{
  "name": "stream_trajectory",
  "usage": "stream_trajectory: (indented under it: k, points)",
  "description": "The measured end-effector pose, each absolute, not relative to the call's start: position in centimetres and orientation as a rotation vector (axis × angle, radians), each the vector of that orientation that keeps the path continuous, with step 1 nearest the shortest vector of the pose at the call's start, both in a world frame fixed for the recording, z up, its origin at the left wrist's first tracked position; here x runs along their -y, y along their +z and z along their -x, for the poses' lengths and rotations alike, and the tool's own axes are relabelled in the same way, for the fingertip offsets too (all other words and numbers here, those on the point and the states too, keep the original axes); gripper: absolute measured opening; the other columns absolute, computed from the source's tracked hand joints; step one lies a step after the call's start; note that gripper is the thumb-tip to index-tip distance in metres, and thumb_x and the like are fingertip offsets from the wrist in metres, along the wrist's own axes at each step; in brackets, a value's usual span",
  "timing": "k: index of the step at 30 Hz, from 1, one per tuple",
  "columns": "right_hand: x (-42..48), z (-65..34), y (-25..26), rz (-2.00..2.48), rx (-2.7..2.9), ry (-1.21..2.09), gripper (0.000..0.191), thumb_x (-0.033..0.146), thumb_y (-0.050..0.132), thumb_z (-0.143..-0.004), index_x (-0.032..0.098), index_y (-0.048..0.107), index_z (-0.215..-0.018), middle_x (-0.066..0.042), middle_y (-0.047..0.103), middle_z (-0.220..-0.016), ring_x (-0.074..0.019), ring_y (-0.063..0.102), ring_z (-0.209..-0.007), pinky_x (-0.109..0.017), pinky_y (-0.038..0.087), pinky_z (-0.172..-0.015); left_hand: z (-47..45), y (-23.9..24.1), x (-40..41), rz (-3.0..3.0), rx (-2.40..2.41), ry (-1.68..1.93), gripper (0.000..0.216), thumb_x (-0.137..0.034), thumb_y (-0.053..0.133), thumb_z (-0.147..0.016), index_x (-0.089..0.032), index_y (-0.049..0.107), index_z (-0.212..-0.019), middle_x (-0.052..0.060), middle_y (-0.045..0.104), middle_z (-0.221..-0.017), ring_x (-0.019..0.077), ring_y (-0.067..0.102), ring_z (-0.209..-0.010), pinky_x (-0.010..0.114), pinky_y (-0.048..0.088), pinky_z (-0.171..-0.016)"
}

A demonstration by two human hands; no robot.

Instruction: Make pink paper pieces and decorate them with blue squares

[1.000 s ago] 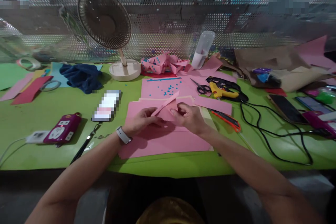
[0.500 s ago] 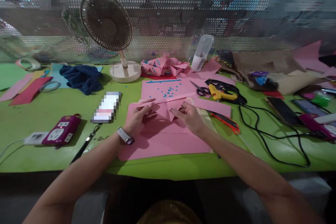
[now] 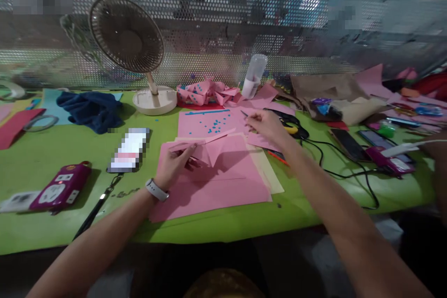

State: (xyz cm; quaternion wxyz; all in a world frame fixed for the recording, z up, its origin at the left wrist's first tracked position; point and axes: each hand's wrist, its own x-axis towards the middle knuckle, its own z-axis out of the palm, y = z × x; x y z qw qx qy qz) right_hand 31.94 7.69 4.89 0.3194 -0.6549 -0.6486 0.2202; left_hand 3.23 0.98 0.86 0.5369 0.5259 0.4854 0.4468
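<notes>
My left hand (image 3: pixel 179 160), with a pale watch on its wrist, pinches the left end of a folded piece of pink paper (image 3: pixel 214 150). The paper's pointed flap hangs down above a stack of larger pink sheets (image 3: pixel 216 195). Reaching forward, my right hand (image 3: pixel 262 123) has its fingers closed on the scissors (image 3: pixel 244 113). Only the dark blade tip shows; the handles are hidden under the hand. Behind both hands lies a pink sheet (image 3: pixel 192 121) with small blue pieces scattered on it.
A fan (image 3: pixel 155 102) and crumpled pink paper (image 3: pixel 199 95) stand at the back. A phone (image 3: pixel 130 149) and purple power strip (image 3: pixel 63 188) lie left. My right forearm partly covers a glue gun (image 3: pixel 291 129) and orange cutter (image 3: pixel 278 157). Black cable (image 3: pixel 335 174) loops right.
My right hand has let go of the folded pink paper and moved forward and right onto the scissors. The left hand still holds the paper. The view has turned slightly right.
</notes>
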Motion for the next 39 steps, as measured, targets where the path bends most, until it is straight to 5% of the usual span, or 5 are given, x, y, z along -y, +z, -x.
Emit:
stream_trajectory:
  k: [4,13,20,29,39]
  points:
    - [-10.8,-34.5,4.4,2.316,1.931,-0.032,0.026,0.031,0.058,-0.085,0.014,0.071,-0.1,-0.016,0.073,-0.105,-0.0276,0.068,-0.1,-0.032,0.049,-0.079,-3.2,0.4,-1.2,-1.281,-1.151,1.084,0.044,-0.057,0.068,-0.08,-0.014,0.062,-0.086,0.005,0.068,-0.054,0.0164,0.064,-0.043,0.019,0.046,-0.037]
    - [-13.5,-34.7,2.5,2.529,1.968,0.005,0.046,0.032,0.064,-0.078,0.003,0.067,-0.113,-0.027,0.066,-0.118,-0.0327,0.065,-0.107,-0.035,0.048,-0.082,-3.1,-0.1,-1.2,-1.274,-1.125,1.142,0.045,-0.059,0.065,-0.082,-0.014,0.063,-0.088,0.003,0.066,-0.054,0.0163,0.065,-0.046,0.019,0.046,-0.038]
    - [-14.4,-35.6,4.2,2.541,2.018,0.266,0.022,0.033,0.066,-0.074,0.012,0.073,-0.073,-0.016,0.072,-0.071,-0.0263,0.07,-0.076,-0.032,0.048,-0.068,-3.4,0.3,-1.2,-1.128,-1.077,1.172,0.049,-0.06,0.072,-0.075,-0.014,0.067,-0.089,0.002,0.063,-0.072,0.0173,0.069,-0.058,0.022,0.052,-0.044]
    - [-6.3,-33.4,5.4,1.541,1.356,1.269,0.013,0.029,0.062,-0.079,0.017,0.063,-0.085,-0.009,0.072,-0.086,-0.0121,0.063,-0.061,-0.024,0.049,-0.059,-3.5,-0.4,-1.9,-0.95,-1.022,1.327,0.04,-0.053,0.077,-0.071,-0.015,0.068,-0.078,0.0,0.057,-0.08,0.0102,0.059,-0.07,0.025,0.061,-0.064]
    - [2.1,-26.5,1.4,1.324,1.418,1.688,0.048,0.06,0.076,-0.069,0.019,0.055,-0.081,0.001,0.061,-0.065,-0.0087,0.05,-0.046,-0.022,0.041,-0.04,-3.3,0.1,-2.4,-0.798,-1.004,1.551,0.038,-0.047,0.078,-0.072,-0.018,0.055,-0.077,-0.004,0.055,-0.073,0.0067,0.056,-0.06,0.032,0.063,-0.073]
